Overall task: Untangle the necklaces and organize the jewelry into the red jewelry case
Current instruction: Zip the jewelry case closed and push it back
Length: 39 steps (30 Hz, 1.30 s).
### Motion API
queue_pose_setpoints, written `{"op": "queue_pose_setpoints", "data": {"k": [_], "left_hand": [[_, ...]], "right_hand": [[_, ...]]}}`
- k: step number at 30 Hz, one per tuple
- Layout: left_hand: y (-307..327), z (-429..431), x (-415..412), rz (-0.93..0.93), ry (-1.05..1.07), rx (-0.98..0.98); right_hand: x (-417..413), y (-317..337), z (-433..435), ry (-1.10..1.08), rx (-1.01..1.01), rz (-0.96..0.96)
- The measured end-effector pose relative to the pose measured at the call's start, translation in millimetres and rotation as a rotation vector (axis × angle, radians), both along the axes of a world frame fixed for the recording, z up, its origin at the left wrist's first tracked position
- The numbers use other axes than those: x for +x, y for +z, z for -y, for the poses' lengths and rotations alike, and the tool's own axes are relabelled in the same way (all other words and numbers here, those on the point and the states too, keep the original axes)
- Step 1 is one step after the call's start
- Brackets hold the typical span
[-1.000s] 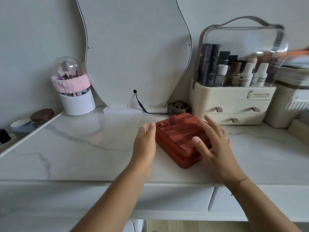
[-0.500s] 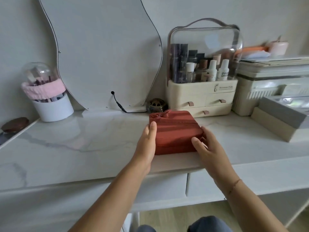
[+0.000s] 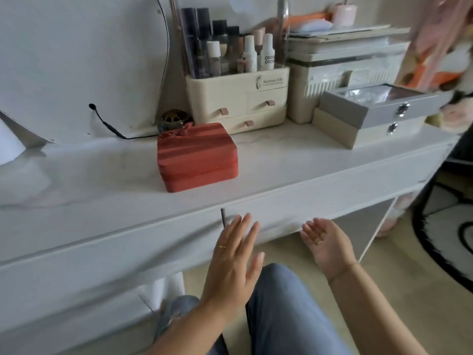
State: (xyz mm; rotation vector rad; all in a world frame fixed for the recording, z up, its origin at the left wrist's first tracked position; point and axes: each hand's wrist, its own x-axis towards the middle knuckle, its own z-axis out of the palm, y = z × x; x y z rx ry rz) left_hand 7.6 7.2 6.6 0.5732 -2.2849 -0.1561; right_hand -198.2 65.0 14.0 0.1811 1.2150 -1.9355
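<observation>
The red jewelry case (image 3: 197,156) lies zipped shut on the white marble dressing table (image 3: 102,180), near its front edge. Both my hands hang below the tabletop, in front of the drawer fronts, apart from the case. My left hand (image 3: 234,260) is flat with fingers spread, back toward me, a gold ring on one finger. My right hand (image 3: 326,243) is turned palm up with relaxed fingers and holds nothing. No necklaces or loose jewelry show in this view.
A cream cosmetics organizer (image 3: 235,98) with bottles stands behind the case. Stacked grey and beige boxes (image 3: 371,116) sit at the right, a mirror (image 3: 76,60) with a black cable (image 3: 107,124) at the left. My knees in jeans (image 3: 281,311) are under the table.
Both hands let go of the case's sides and dropped below the table edge. The view swung right and down; the case stays where it was set.
</observation>
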Motion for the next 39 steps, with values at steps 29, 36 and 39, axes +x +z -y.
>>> {"op": "queue_pose_setpoints", "data": {"k": [29,36,39], "left_hand": [[29.3,-12.5,-51.5,0.195,0.195,-0.217],[46.9,-34.4,-62.8,0.212,0.164,-0.134],[52.9,-40.2,-60.1,0.228,0.136,-0.090]], "right_hand": [[-10.1,1.3,-36.3,0.215,-0.050,-0.075],[-34.6,39.9,-52.4,0.049,0.496,-1.747],[-41.0,38.1,-55.7,0.222,0.567,-1.950]]}}
